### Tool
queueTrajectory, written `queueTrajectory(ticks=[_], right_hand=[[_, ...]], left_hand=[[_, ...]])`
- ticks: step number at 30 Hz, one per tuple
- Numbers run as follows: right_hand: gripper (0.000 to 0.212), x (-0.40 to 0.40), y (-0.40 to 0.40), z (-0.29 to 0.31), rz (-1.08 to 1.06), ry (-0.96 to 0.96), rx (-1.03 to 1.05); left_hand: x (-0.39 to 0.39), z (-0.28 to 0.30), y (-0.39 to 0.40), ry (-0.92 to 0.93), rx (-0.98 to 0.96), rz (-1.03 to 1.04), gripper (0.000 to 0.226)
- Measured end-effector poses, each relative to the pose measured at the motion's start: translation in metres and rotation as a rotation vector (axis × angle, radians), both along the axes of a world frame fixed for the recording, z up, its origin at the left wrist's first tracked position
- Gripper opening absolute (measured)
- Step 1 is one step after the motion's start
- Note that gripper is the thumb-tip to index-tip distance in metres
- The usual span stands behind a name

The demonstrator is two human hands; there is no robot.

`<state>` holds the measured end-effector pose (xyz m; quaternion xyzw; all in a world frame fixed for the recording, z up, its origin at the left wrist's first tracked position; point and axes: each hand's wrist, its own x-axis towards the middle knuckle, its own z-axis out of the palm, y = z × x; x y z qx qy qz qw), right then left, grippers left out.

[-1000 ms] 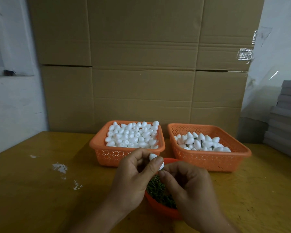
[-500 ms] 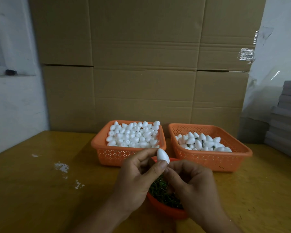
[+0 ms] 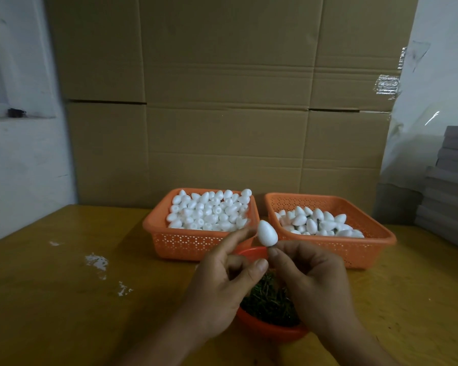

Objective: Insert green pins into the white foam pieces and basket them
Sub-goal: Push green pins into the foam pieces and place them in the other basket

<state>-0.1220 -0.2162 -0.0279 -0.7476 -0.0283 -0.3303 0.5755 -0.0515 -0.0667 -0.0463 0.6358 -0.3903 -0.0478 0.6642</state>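
A white egg-shaped foam piece point(image 3: 267, 233) stands point up just above my hands. My right hand point(image 3: 315, 286) pinches it from underneath at its base; the pin itself is hidden by my fingertips. My left hand point(image 3: 222, 291) is beside it with loose fingers, its index fingertip near the foam's left side and its thumb apart. Below both hands sits a red bowl point(image 3: 270, 331) of green pins point(image 3: 267, 299). Behind, the left orange basket point(image 3: 154, 225) is heaped with plain foam pieces point(image 3: 209, 212). The right orange basket point(image 3: 381, 239) holds pinned foam pieces point(image 3: 317, 223).
Everything rests on a yellow-brown table point(image 3: 50, 299) with white crumbs point(image 3: 97, 261) at the left. Large cardboard boxes point(image 3: 222, 114) form a wall right behind the baskets. A stack of grey sheets point(image 3: 450, 186) stands at the far right.
The foam piece has risen and turned point up. It went from my left hand's pinch to my right hand's grip at its base, and my left fingers have loosened.
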Motion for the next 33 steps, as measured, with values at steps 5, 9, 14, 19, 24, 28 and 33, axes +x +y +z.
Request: queueTrajectory(ticks=[5, 9, 14, 19, 24, 28, 33], right_hand=[[0.012, 0.020, -0.029, 0.007, -0.187, 0.046, -0.013], [0.013, 0.041, -0.059, 0.007, -0.357, 0.076, -0.046], [0.012, 0.063, -0.103, 0.012, -0.625, 0.205, -0.206], [0.023, 0.075, -0.135, 0.017, -0.890, 0.426, -0.422], [0.036, 0.079, -0.145, 0.024, -0.900, 0.612, -0.517], [0.042, 0.078, -0.142, 0.028, -0.874, 0.670, -0.527], [0.035, 0.076, -0.143, 0.029, -0.862, 0.709, -0.496]], left_hand=[[0.000, -0.004, -0.002, -0.056, 0.078, 0.065, 0.027], [0.000, -0.005, -0.002, -0.101, 0.116, 0.072, 0.019], [-0.001, -0.005, -0.003, -0.125, 0.140, 0.080, 0.015], [-0.001, -0.006, -0.003, -0.134, 0.145, 0.080, 0.013], [-0.001, -0.005, -0.003, -0.134, 0.150, 0.074, 0.012], [-0.002, -0.005, -0.003, -0.129, 0.149, 0.068, 0.011], [-0.001, -0.005, -0.003, -0.129, 0.148, 0.062, 0.011]])
